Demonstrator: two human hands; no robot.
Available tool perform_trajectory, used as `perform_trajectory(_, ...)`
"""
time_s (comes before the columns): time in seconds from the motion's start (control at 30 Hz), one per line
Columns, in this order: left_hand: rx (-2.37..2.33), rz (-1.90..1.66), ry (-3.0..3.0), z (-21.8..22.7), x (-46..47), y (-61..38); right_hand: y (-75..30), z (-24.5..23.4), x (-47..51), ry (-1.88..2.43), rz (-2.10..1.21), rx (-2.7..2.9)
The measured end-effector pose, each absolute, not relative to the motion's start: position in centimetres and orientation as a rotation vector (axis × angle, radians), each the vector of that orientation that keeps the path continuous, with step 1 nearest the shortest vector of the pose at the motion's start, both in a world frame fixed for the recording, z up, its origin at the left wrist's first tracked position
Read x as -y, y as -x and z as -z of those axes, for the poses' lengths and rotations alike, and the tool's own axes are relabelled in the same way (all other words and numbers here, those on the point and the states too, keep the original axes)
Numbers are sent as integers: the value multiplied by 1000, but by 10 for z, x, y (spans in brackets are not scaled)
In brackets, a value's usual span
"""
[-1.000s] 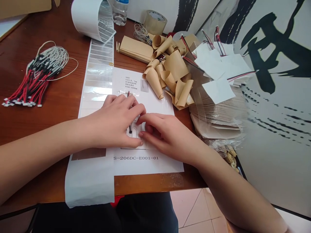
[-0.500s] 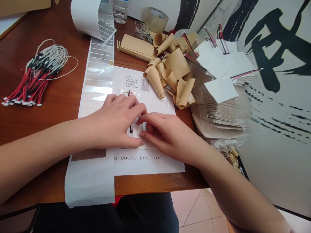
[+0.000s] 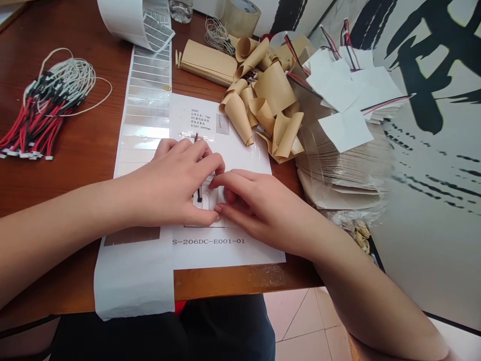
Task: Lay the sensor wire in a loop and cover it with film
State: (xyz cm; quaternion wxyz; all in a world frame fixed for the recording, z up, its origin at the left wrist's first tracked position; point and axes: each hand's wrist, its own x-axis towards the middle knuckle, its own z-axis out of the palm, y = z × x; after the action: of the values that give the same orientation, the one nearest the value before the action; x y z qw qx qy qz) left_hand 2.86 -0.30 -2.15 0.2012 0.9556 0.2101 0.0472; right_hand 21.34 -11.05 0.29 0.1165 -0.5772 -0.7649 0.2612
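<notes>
My left hand (image 3: 184,185) lies palm down over a printed sheet (image 3: 233,250), its thumb and fingers apart. Beneath it, a wire harness (image 3: 199,194) shows in part: black and white wire over a pale rectangle on the sheet, with red and black ends (image 3: 196,136) past my fingers. My right hand (image 3: 251,205) rests from the right at the same spot. Its index fingertip and thumb tip are apart at the rectangle's right side, and its other fingers curl under. My left hand covers most of the harness.
A label strip (image 3: 135,291) runs left of the sheet, ending in a roll (image 3: 122,22). Bundled wires (image 3: 56,100) lie at far left. Curled brown paper pieces (image 3: 276,90), a tape roll (image 3: 240,17) and stacked white sheets (image 3: 345,135) with wires stand at back right, beside the wall.
The view has shifted slightly, so things on the table's left sit a little further left and higher. Both hands keep nearly the same pose over the sheet.
</notes>
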Motion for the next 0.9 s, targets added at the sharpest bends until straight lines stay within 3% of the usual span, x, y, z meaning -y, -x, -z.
perform_trajectory(0.9,-557,-109,-2662,19,2,-27,-212,-3,109,1692,-786,2222)
